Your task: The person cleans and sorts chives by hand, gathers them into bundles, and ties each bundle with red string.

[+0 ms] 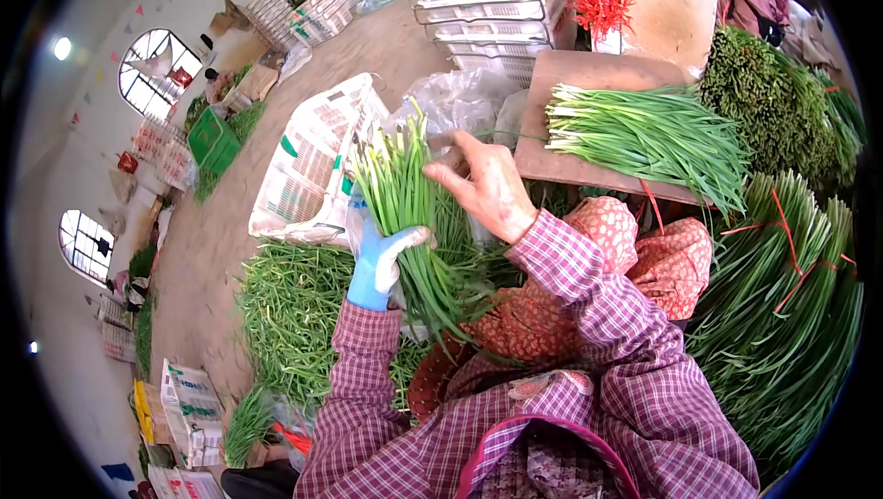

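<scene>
My left hand point(377, 264), in a blue and white glove, is closed around a bunch of garlic chives point(400, 191). The pale stem ends point up and the green leaves hang down past my wrist. My bare right hand point(487, 188) is just right of the stems, thumb and forefinger apart; whether a fingertip touches a stem I cannot tell. A thin green strand runs near its knuckles. To the right, more chives point(644, 136) lie loose on a brown board point(561, 71).
Loose greens point(299, 315) are heaped at lower left, beside a white plastic crate point(303, 163). Clear plastic bags point(455, 99) lie ahead, before stacked crates point(492, 16). Red ties point(600, 0) hang beyond the board. Tied chive bundles point(773, 315) fill the right side. Other people sit far off.
</scene>
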A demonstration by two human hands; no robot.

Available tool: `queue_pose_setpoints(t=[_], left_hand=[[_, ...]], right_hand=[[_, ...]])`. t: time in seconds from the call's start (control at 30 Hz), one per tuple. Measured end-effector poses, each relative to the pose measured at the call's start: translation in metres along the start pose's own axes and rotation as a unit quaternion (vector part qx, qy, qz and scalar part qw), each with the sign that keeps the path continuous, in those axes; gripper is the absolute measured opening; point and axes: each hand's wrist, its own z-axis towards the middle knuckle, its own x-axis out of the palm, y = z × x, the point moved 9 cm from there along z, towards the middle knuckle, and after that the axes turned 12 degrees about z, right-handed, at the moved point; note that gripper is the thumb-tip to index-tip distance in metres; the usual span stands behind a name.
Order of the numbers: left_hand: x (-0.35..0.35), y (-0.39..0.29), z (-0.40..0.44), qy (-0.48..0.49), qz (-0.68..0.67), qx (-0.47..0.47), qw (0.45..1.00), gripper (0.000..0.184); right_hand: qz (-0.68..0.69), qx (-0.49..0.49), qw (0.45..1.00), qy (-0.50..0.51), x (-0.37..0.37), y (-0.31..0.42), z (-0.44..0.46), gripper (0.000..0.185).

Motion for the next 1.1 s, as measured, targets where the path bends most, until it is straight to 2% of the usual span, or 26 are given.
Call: queue_pose_setpoints(t=[0.07,0.13,0.17,0.2,0.27,0.3,0.33,0.4,0.43,0.5,0.53,0.6,0.63,0.67,0.7,0.73,0.8,0.9,1.0,1.07,1.1], left_hand=[[-0.014,0.023,0.005,-0.001,0.001,-0.008,1.0,0.04],[-0.033,0.041,0.009,0.003,0.02,-0.001,1.0,0.043],[-0.04,0.047,0.011,0.007,0.026,-0.001,1.0,0.044],[-0.047,0.053,0.013,0.012,0.032,-0.001,0.999,0.044],[-0.04,0.057,0.008,0.086,-0.026,-0.073,0.993,0.043],[-0.044,0.067,0.006,0.086,-0.095,-0.086,0.988,0.043],[-0.053,0.077,0.007,0.086,-0.098,-0.091,0.987,0.043],[-0.061,0.092,0.004,0.138,-0.122,-0.098,0.978,0.049],[-0.056,0.085,0.006,0.174,-0.127,-0.074,0.974,0.05],[-0.056,0.088,0.002,0.169,-0.176,-0.074,0.967,0.049],[-0.054,0.088,0.001,0.166,-0.224,-0.069,0.958,0.048],[-0.05,0.086,0.002,0.176,-0.253,-0.064,0.949,0.049],[-0.047,0.083,0.002,0.19,-0.261,-0.056,0.945,0.051],[-0.044,0.081,0.003,0.205,-0.269,-0.047,0.94,0.053],[-0.045,0.086,0.003,0.211,-0.271,-0.052,0.938,0.055],[-0.043,0.086,0.002,0.21,-0.271,-0.056,0.938,0.055],[-0.038,0.084,0.001,0.197,-0.264,-0.065,0.942,0.055],[-0.033,0.09,0.002,0.192,-0.236,-0.088,0.949,0.054],[-0.033,0.095,0.001,0.172,-0.208,-0.113,0.956,0.051],[-0.04,0.102,-0.002,0.172,-0.217,-0.111,0.954,0.054],[-0.047,0.107,-0.004,0.171,-0.218,-0.112,0.954,0.054]], right_hand=[[-0.007,0.005,1.0,-0.009,0.002,-0.006,0.003,0.027],[-0.002,-0.045,0.998,-0.032,-0.002,-0.005,0.003,0.019],[-0.026,-0.098,0.993,-0.065,-0.01,-0.002,0.003,0.015],[-0.093,-0.11,0.988,-0.058,-0.017,0.004,0.007,0.013],[-0.095,-0.016,0.995,-0.034,-0.031,-0.01,0.016,0.016],[-0.099,-0.051,0.991,-0.071,-0.045,-0.005,0.017,0.015],[-0.102,-0.088,0.985,-0.107,-0.061,0.0,0.016,0.015],[-0.168,-0.068,0.976,-0.118,-0.079,-0.02,0.019,0.013],[-0.188,-0.056,0.976,-0.097,-0.079,-0.034,0.018,0.012],[-0.235,-0.019,0.97,-0.05,-0.073,-0.057,0.01,0.012],[-0.313,0.024,0.949,0.001,-0.063,-0.079,0.002,0.014],[-0.416,0.183,0.877,0.156,-0.039,-0.144,-0.023,0.022],[-0.392,0.168,0.886,0.183,-0.025,-0.152,-0.033,0.03],[-0.309,0.079,0.938,0.136,-0.012,-0.154,-0.036,0.034],[-0.214,0.057,0.969,0.108,-0.005,-0.14,-0.034,0.036],[-0.116,0.036,0.989,0.078,0.005,-0.12,-0.029,0.038],[-0.016,0.056,0.995,0.079,0.028,-0.092,-0.021,0.041],[-0.079,0.047,0.99,0.104,0.05,-0.061,-0.016,0.04],[-0.089,-0.022,0.994,0.064,0.048,-0.041,-0.009,0.021],[-0.179,-0.011,0.982,0.055,0.032,-0.029,-0.001,0.013],[-0.221,-0.043,0.974,0.032,0.018,-0.022,0.002,0.013]])
